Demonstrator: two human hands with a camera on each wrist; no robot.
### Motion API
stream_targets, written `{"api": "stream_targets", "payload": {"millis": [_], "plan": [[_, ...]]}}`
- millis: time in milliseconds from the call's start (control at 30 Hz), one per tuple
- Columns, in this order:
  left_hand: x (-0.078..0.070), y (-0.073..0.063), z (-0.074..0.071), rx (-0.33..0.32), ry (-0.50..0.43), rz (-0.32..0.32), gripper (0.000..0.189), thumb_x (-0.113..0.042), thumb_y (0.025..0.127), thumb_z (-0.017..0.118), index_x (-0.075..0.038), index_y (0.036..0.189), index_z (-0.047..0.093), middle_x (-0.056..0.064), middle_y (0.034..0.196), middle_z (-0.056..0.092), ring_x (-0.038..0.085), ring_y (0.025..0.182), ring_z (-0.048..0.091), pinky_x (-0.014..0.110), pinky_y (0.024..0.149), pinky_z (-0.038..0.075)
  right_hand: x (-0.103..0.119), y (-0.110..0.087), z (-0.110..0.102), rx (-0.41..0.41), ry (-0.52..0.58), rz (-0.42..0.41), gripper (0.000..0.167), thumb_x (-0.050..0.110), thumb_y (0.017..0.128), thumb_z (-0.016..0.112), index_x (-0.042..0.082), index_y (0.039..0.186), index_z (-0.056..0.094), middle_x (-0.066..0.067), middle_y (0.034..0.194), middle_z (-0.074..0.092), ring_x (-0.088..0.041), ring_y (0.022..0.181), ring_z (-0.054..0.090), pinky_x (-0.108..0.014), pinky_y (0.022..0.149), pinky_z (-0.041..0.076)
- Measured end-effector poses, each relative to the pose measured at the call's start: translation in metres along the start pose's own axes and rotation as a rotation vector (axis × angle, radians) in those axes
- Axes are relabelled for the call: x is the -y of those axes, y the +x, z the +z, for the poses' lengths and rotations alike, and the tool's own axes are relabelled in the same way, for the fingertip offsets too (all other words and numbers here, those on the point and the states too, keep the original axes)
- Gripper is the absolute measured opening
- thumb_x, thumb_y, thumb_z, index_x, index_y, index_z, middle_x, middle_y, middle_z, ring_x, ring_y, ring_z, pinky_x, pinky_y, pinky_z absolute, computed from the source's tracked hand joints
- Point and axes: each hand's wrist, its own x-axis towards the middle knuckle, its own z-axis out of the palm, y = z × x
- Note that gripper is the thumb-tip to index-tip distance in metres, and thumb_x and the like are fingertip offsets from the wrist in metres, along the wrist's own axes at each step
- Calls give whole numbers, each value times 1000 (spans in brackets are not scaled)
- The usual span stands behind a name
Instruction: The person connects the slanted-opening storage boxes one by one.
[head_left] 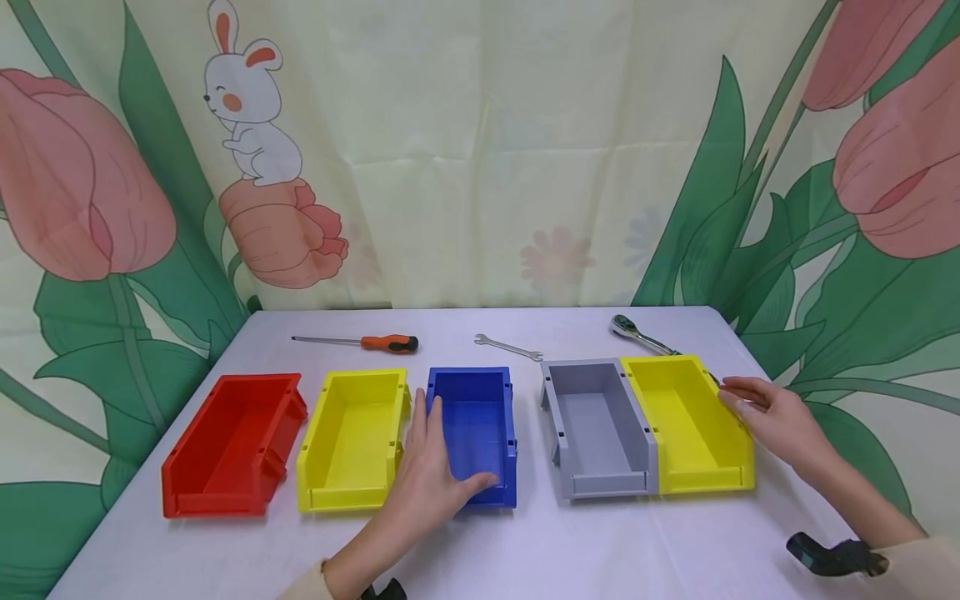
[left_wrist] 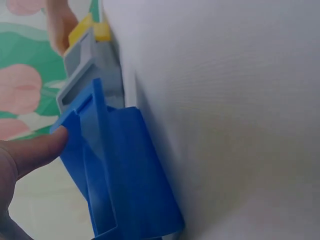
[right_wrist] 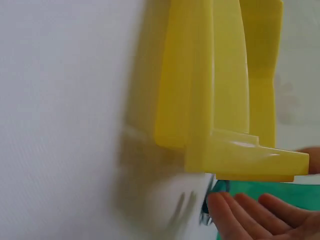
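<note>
My left hand [head_left: 431,479] is spread over the left side of the blue bin [head_left: 476,496]. Its straight fingers lie along the left rim, and its thumb stretches across the front. In the left wrist view the thumb [left_wrist: 40,147] meets the bin's upper edge; the other fingers are hidden there. My right hand [head_left: 780,417] is at the right wall of the right-hand yellow bin [head_left: 690,417], fingers loosely bent. The right wrist view shows those fingers [right_wrist: 250,215] just outside the wall. A grey bin [head_left: 603,421] stands directly against this yellow bin.
A red bin [head_left: 225,446] and another yellow bin [head_left: 352,442] stand to the left. Behind the row lie an orange-handled screwdriver [head_left: 386,343], a wrench [head_left: 510,347] and a ratchet [head_left: 637,333]. The white table [head_left: 555,550] ends at a patterned cloth backdrop [head_left: 480,167].
</note>
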Motion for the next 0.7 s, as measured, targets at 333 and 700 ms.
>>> {"api": "stream_targets", "payload": {"millis": [333, 700], "plan": [[11, -7, 4, -1, -18, 17, 131, -33, 67, 103, 1, 166, 24, 20, 178, 8, 48, 158, 33, 64, 119, 43, -2, 1, 10, 154, 55, 113, 85, 52, 110, 46, -14, 160, 26, -41, 163, 29, -53, 136, 49, -62, 117, 40], [14, -7, 4, 23, -51, -34, 131, -28, 70, 101, -5, 169, 17, 21, 178, 14, 47, 157, 35, 64, 122, 40, 7, -7, 21, 39, -57, 49, 63, 28, 110, 54, -19, 150, 41, -42, 145, 52, -28, 97, 62, -47, 96, 64]]}}
